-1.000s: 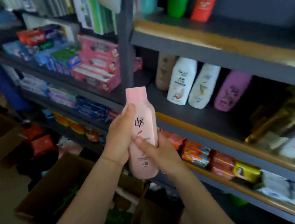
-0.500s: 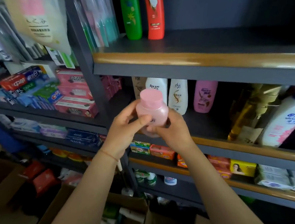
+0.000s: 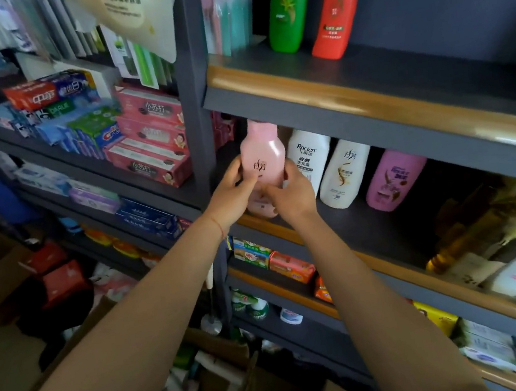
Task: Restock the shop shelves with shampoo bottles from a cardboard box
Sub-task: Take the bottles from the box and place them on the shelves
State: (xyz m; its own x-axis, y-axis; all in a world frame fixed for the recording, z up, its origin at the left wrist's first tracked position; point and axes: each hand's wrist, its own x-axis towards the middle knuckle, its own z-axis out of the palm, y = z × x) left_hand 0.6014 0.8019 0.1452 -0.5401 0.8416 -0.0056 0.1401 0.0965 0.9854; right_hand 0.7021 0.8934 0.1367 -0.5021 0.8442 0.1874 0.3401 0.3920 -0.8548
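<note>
A pink shampoo bottle (image 3: 263, 159) stands upright at the left end of the middle shelf (image 3: 368, 227), its cap just under the shelf above. My left hand (image 3: 234, 195) grips its left side and my right hand (image 3: 292, 191) grips its right side, low on the body. To its right stand two white shampoo bottles (image 3: 310, 156) (image 3: 343, 173) and a purple one (image 3: 393, 180). The cardboard box (image 3: 225, 365) lies open on the floor below my arms.
A green bottle (image 3: 287, 6) and a red bottle (image 3: 336, 7) stand on the top shelf. Toothpaste boxes (image 3: 145, 137) fill the left rack beyond a dark upright post (image 3: 195, 105). Soap packs (image 3: 277, 261) line the lower shelf. Gold and white bottles (image 3: 496, 237) lie at the right.
Both hands carried the pink bottle forward and up from in front of the shelf into the gap at the left of the white bottles, turning it upright.
</note>
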